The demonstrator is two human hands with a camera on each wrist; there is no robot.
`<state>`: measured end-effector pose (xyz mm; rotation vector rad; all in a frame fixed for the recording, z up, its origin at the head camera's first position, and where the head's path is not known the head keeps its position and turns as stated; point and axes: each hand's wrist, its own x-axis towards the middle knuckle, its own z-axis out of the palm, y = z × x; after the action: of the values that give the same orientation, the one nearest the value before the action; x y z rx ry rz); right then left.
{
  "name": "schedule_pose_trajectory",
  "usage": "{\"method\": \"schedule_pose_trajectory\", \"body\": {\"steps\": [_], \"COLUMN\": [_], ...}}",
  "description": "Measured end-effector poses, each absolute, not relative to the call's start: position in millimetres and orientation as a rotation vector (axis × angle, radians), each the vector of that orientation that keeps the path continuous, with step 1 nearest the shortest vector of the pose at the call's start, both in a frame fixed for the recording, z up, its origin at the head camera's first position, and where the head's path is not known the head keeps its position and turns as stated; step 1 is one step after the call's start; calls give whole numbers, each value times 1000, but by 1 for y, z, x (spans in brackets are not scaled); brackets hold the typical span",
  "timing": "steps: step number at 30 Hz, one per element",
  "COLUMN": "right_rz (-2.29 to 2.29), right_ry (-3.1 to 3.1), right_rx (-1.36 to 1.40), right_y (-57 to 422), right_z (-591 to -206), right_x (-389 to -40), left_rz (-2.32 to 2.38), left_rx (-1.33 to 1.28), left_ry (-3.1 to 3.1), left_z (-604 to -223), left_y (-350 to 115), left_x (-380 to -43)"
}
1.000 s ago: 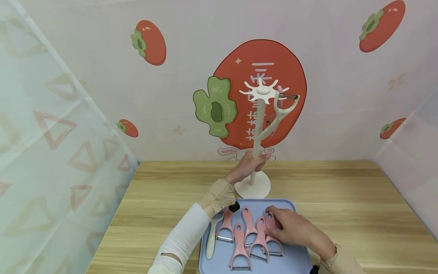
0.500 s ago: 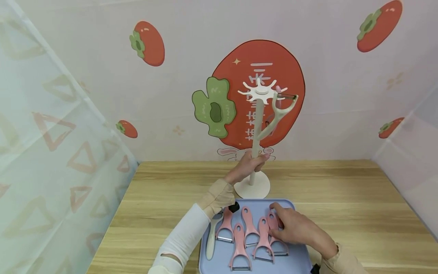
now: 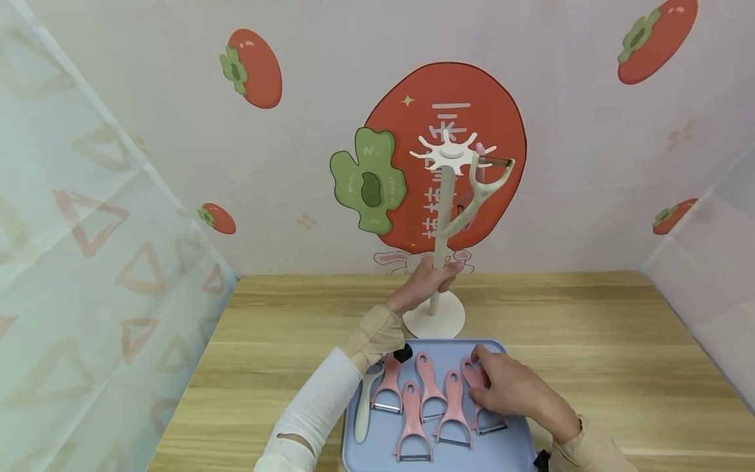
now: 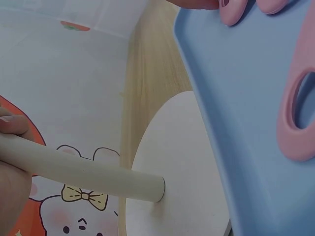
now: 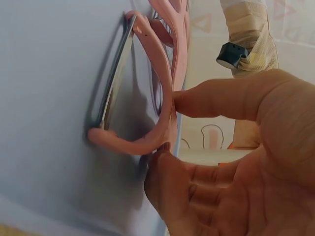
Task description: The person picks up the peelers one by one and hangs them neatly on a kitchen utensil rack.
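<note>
While the left hand (image 3: 426, 283) gripped the post of a white stand (image 3: 449, 157) in the head view, the right hand (image 3: 510, 385) reached over a blue tray (image 3: 488, 455) and pinched a pink peeler (image 3: 472, 373) by its handle. That peeler lay at the tray's right side, its blade end toward the person, with four other pink peelers (image 3: 413, 423) and a pale peeler (image 3: 363, 413) to its left. Up near the stand's prongs were a white peeler (image 3: 485, 189), blade end up, and a pink one partly hidden behind it; how they were held could not be told.

In the left wrist view, fingers curled round the post, which ran into its round base (image 4: 179, 147); the tray's edge crossed in front of that base.

In the right wrist view, thumb and fingertip stood close together — one on either side of the peeler. Its blade hung low over the tray; whether it touched could not be told.

The step in hand looked like taking hold of one peeler — the next move probably called for a firm pinch and a lift clear of its neighbour, the post held steady.
</note>
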<state>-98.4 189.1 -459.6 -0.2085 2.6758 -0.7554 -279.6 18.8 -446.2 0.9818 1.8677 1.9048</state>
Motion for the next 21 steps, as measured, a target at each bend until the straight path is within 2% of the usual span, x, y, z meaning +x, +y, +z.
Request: {"method": "schedule_pose_trajectory", "body": {"steps": [12,21], "right_rz": [-761,-964], "right_ry": [2739,2696], "right_rx": [-240,-527], "right_y": [196,219], "right_z": [-458,-448], "right_x": [-98,-111], "left_rz": [1894,1890], "left_rx": [978,973], "left_ry": [1873,1879], "left_z": [-448,-448], "left_y": [18,18], "left_x": [-280,-280]}}
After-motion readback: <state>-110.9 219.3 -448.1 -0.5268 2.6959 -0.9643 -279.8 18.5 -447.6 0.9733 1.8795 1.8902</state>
